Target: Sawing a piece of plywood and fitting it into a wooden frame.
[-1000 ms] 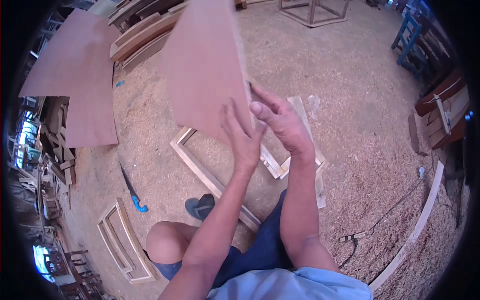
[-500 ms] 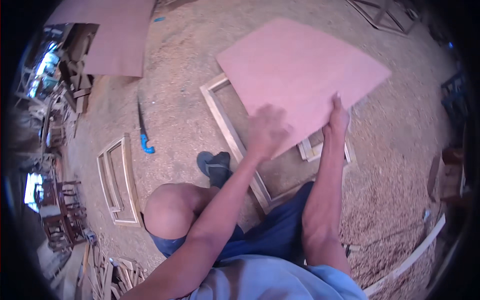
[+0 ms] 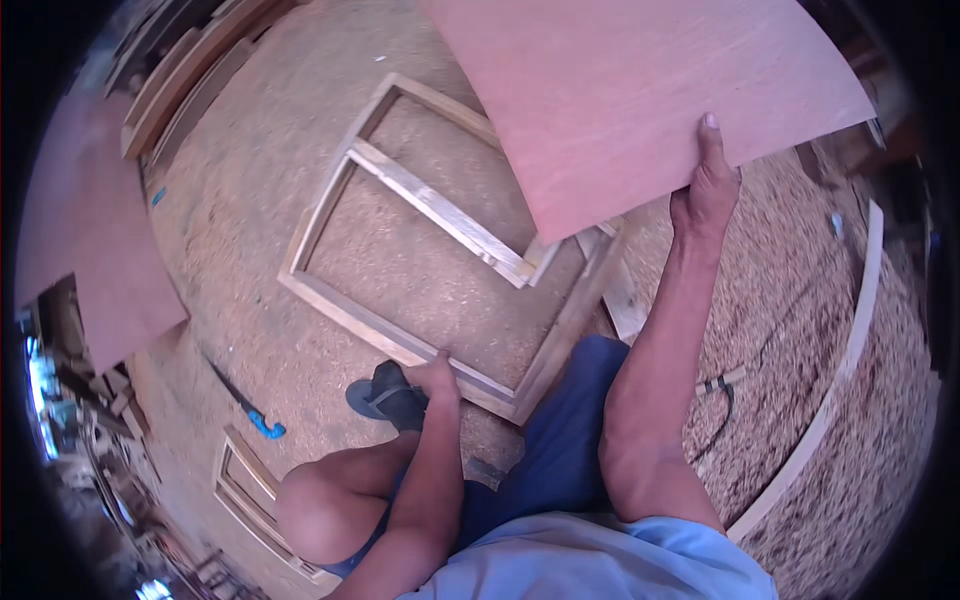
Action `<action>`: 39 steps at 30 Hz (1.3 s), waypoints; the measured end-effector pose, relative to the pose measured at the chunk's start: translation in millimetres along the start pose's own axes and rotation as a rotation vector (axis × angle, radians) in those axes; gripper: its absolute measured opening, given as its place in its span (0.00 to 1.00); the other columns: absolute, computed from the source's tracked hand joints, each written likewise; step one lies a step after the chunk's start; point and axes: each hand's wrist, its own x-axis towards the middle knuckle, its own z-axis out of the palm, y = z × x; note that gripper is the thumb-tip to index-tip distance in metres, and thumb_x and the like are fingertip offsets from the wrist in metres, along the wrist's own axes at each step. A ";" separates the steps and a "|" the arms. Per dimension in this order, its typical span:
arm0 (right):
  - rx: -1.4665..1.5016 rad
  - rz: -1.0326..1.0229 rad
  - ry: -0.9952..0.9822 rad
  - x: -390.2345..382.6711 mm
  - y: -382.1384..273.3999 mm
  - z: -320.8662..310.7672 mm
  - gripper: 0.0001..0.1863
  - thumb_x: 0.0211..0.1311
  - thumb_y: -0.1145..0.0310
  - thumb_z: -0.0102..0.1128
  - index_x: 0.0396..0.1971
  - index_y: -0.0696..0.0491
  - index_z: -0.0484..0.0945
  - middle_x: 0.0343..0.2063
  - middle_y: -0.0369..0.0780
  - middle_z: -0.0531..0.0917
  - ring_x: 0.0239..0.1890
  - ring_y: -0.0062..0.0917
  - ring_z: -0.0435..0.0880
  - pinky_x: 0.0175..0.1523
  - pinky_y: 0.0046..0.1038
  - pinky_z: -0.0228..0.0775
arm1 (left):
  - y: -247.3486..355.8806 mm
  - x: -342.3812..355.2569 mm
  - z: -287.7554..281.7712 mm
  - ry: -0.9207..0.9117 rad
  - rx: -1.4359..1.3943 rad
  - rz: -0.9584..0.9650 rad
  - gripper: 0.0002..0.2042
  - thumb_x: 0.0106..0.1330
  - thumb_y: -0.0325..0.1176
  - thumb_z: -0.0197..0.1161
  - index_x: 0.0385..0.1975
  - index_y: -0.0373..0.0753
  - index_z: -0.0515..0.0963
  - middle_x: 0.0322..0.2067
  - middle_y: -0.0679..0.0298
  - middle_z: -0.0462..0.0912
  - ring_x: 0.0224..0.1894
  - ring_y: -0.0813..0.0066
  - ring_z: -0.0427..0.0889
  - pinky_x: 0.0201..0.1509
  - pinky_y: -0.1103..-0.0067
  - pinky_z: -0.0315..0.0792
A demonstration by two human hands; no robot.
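My right hand (image 3: pixel 708 195) grips the near edge of a thin pinkish plywood sheet (image 3: pixel 640 90), its thumb flat on top. The sheet is held up at the upper right and covers the far right part of a wooden frame (image 3: pixel 350 312). My left hand (image 3: pixel 435 376) is closed on the frame's near rail, beside my sandalled foot (image 3: pixel 388 395); its fingertips are partly hidden. Inside the frame, a loose-looking wooden strip (image 3: pixel 440 210) runs slantwise, with a short piece at its near end. Whether they are joined to the frame I cannot tell.
A handsaw (image 3: pixel 250 405) with a blue handle lies on the floor at left, near a smaller wooden frame (image 3: pixel 255 490). Another plywood sheet (image 3: pixel 120 230) and stacked boards (image 3: pixel 185 80) are at far left. Wood shavings (image 3: pixel 790 400) and a long pale strip (image 3: pixel 830 400) lie at right.
My left hand has come off the plywood sheet and down to the frame's near rail. The sheet has moved right in my right hand, uncovering more of the frame. The view has turned.
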 end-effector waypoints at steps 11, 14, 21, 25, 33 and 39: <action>-0.583 -0.224 0.074 -16.8 -66.6 -21.6 0.22 0.73 0.59 0.74 0.52 0.64 0.86 0.47 0.43 0.90 0.49 0.24 0.88 0.57 0.29 0.79 | 61.9 64.2 -17.6 0.220 0.563 0.116 0.40 0.56 0.44 0.81 0.58 0.18 0.70 0.56 0.31 0.80 0.59 0.37 0.83 0.68 0.56 0.76; -0.695 -0.217 0.023 -13.1 -77.2 -4.7 0.21 0.72 0.57 0.75 0.47 0.63 0.89 0.42 0.41 0.92 0.45 0.23 0.88 0.55 0.27 0.78 | 90.1 55.0 19.9 0.632 0.731 0.945 0.38 0.59 0.43 0.78 0.62 0.19 0.74 0.59 0.31 0.79 0.58 0.31 0.81 0.70 0.56 0.73; -0.855 -0.182 -0.161 -27.3 -87.8 21.7 0.21 0.74 0.58 0.73 0.50 0.62 0.89 0.42 0.39 0.91 0.46 0.21 0.86 0.55 0.27 0.76 | 199.1 -56.6 204.0 -0.440 0.301 0.909 0.45 0.68 0.54 0.72 0.71 0.19 0.67 0.68 0.29 0.72 0.73 0.35 0.70 0.81 0.57 0.58; -0.685 -0.193 -0.212 -45.9 -82.2 43.0 0.21 0.75 0.58 0.72 0.51 0.64 0.88 0.42 0.39 0.91 0.46 0.22 0.85 0.56 0.28 0.75 | 217.9 -55.6 260.3 -0.559 0.402 0.485 0.50 0.59 0.70 0.72 0.68 0.27 0.75 0.68 0.39 0.77 0.71 0.37 0.73 0.77 0.43 0.55; -0.904 -0.135 -0.178 -75.1 -79.3 60.8 0.22 0.78 0.58 0.68 0.52 0.64 0.87 0.42 0.42 0.90 0.46 0.23 0.85 0.55 0.29 0.75 | 219.5 -31.4 256.9 -0.972 0.448 0.389 0.43 0.62 0.63 0.75 0.59 0.23 0.82 0.55 0.41 0.88 0.60 0.47 0.86 0.66 0.66 0.76; -0.873 -0.156 -0.126 -66.1 -71.0 36.4 0.21 0.78 0.58 0.67 0.51 0.64 0.87 0.42 0.43 0.92 0.46 0.25 0.87 0.55 0.31 0.77 | 226.5 -43.1 254.5 -1.198 0.122 0.132 0.35 0.60 0.53 0.81 0.53 0.22 0.85 0.51 0.44 0.90 0.53 0.56 0.89 0.63 0.68 0.79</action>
